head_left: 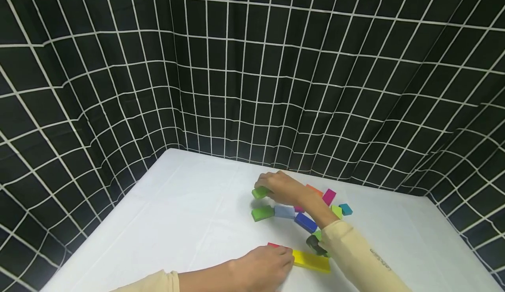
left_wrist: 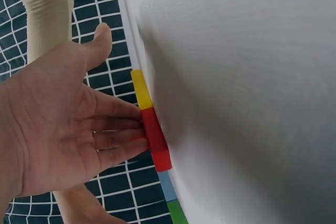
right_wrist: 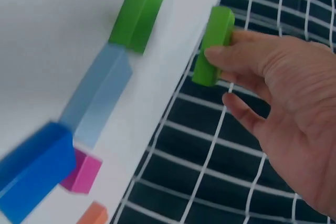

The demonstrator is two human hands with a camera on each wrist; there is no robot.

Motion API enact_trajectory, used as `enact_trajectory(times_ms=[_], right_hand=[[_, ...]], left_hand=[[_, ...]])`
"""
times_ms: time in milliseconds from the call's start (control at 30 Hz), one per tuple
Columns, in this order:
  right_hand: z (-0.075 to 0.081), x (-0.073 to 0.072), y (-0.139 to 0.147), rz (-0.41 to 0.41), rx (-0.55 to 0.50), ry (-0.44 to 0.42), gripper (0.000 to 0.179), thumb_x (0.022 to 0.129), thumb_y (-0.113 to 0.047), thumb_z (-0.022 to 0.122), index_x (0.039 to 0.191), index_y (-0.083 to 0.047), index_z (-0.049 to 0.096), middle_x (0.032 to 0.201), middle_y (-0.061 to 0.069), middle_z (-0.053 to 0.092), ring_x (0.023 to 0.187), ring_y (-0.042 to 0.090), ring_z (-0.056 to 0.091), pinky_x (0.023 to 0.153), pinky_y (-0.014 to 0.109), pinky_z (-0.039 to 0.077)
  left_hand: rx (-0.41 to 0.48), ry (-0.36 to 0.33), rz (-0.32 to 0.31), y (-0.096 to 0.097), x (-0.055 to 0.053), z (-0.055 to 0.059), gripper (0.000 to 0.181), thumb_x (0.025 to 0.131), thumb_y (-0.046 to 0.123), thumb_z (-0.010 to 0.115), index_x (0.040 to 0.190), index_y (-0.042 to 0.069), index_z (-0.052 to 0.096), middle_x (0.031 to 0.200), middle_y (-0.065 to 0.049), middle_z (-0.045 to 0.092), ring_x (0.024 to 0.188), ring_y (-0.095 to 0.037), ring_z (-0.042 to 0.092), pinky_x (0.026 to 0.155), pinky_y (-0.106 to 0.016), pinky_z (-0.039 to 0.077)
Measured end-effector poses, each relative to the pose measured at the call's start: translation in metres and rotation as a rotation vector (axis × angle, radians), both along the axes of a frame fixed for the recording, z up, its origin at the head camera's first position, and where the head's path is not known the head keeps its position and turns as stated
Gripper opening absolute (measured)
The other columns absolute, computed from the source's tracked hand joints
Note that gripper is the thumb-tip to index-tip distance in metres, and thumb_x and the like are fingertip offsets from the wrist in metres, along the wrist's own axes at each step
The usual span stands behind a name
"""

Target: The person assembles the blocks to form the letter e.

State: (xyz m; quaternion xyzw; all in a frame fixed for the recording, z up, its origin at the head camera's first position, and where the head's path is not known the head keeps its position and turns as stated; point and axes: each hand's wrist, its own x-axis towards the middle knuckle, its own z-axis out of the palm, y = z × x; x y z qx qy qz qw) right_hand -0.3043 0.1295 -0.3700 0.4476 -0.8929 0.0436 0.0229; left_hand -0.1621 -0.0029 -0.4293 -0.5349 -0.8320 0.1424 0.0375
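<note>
My right hand [head_left: 281,187] pinches a green block [right_wrist: 213,45] between thumb and fingers, held up above the table. Below it on the white cloth lies a second green block [head_left: 262,213], end to end with a light blue block [head_left: 284,211]. A dark blue block [head_left: 306,222] continues at an angle from there. Nearer the front, my left hand [head_left: 263,265] has its fingers extended, thumb apart, with fingertips against a red block [left_wrist: 156,139]. In the head view that hand covers most of the red block. A long yellow block [head_left: 311,261] adjoins its right end.
Beyond the right forearm lie an orange block [head_left: 314,190], a magenta block [head_left: 329,196], a lime block [head_left: 337,211] and a teal block [head_left: 345,209]. The right wrist partly hides other pieces. A black curtain with a white grid [head_left: 236,86] stands behind the table [head_left: 177,204].
</note>
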Motion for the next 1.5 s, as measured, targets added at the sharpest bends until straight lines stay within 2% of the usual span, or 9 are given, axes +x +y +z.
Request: enact_trajectory(times_ms=[167,300,400,633,800,1000,1300,1400,1500], right_hand=[[0.001,0.011,-0.017,0.072,0.045,-0.085,0.035,0.088,0.0,0.08,0.12,-0.015,0.076,0.115,-0.002,0.076,0.109,0.014,0.071,0.101,0.035,0.058],[-0.003,0.017,-0.028,0.121,0.051,-0.168,0.034,0.088,-0.001,0.08,0.118,-0.016,0.076,0.113,-0.005,0.075,0.104,0.009,0.067,0.099,0.027,0.056],[-0.007,0.02,-0.035,0.165,0.07,-0.214,0.031,0.089,-0.002,0.08,0.116,-0.018,0.077,0.11,-0.007,0.074,0.1,0.006,0.065,0.098,0.024,0.055],[-0.02,0.023,-0.04,0.209,0.152,-0.22,0.033,0.089,0.0,0.078,0.116,-0.021,0.079,0.111,-0.01,0.076,0.099,0.001,0.065,0.105,0.027,0.052],[-0.025,0.025,-0.039,0.202,0.193,-0.192,0.035,0.089,-0.003,0.079,0.117,-0.025,0.079,0.112,-0.013,0.076,0.102,0.0,0.066,0.108,0.031,0.05],[-0.028,0.027,-0.036,0.2,0.169,-0.181,0.034,0.089,-0.005,0.081,0.117,-0.025,0.078,0.114,-0.012,0.076,0.103,0.001,0.067,0.107,0.033,0.051],[-0.025,0.028,-0.029,0.174,0.149,-0.147,0.041,0.088,-0.002,0.079,0.124,-0.022,0.074,0.122,-0.01,0.075,0.115,0.006,0.068,0.105,0.035,0.052],[-0.02,0.026,-0.022,0.13,0.092,-0.153,0.043,0.089,0.001,0.075,0.127,-0.018,0.073,0.126,-0.006,0.075,0.12,0.012,0.068,0.107,0.04,0.052],[-0.014,0.021,-0.011,0.034,0.016,-0.151,0.042,0.091,0.0,0.073,0.131,-0.014,0.071,0.131,-0.001,0.074,0.126,0.02,0.067,0.11,0.045,0.052]], left_hand=[[0.015,0.055,-0.001,-0.001,0.002,-0.001,0.073,0.099,0.071,0.049,0.143,0.014,0.06,0.146,0.005,0.06,0.135,-0.005,0.055,0.109,-0.016,0.047],[0.034,0.039,0.011,-0.001,0.001,-0.001,0.069,0.098,0.066,0.058,0.142,0.013,0.061,0.144,0.006,0.061,0.133,-0.004,0.055,0.108,-0.017,0.048],[0.042,0.051,0.012,-0.001,0.001,-0.001,0.068,0.097,0.066,0.059,0.14,0.014,0.062,0.142,0.008,0.061,0.131,-0.003,0.055,0.105,-0.016,0.049],[0.057,0.089,0.0,-0.001,0.002,-0.001,0.068,0.097,0.069,0.055,0.138,0.016,0.064,0.138,0.009,0.062,0.125,-0.001,0.057,0.101,-0.014,0.05],[0.062,0.073,-0.005,-0.001,0.002,0.0,0.066,0.097,0.07,0.054,0.134,0.017,0.066,0.134,0.01,0.063,0.121,0.0,0.058,0.098,-0.013,0.051],[0.047,0.022,0.011,-0.002,0.0,0.003,0.067,0.098,0.07,0.052,0.139,0.017,0.064,0.14,0.01,0.063,0.126,-0.002,0.058,0.1,-0.014,0.05],[0.029,0.057,-0.007,-0.001,0.003,0.003,0.069,0.098,0.068,0.055,0.141,0.015,0.063,0.143,0.006,0.062,0.129,-0.004,0.057,0.103,-0.016,0.05],[0.025,0.072,-0.004,0.0,0.004,0.003,0.07,0.097,0.069,0.056,0.141,0.014,0.062,0.142,0.006,0.062,0.128,-0.004,0.057,0.103,-0.016,0.049],[0.028,0.051,0.015,0.0,0.005,0.002,0.07,0.096,0.069,0.058,0.14,0.014,0.061,0.141,0.006,0.062,0.128,-0.004,0.056,0.106,-0.016,0.048]])
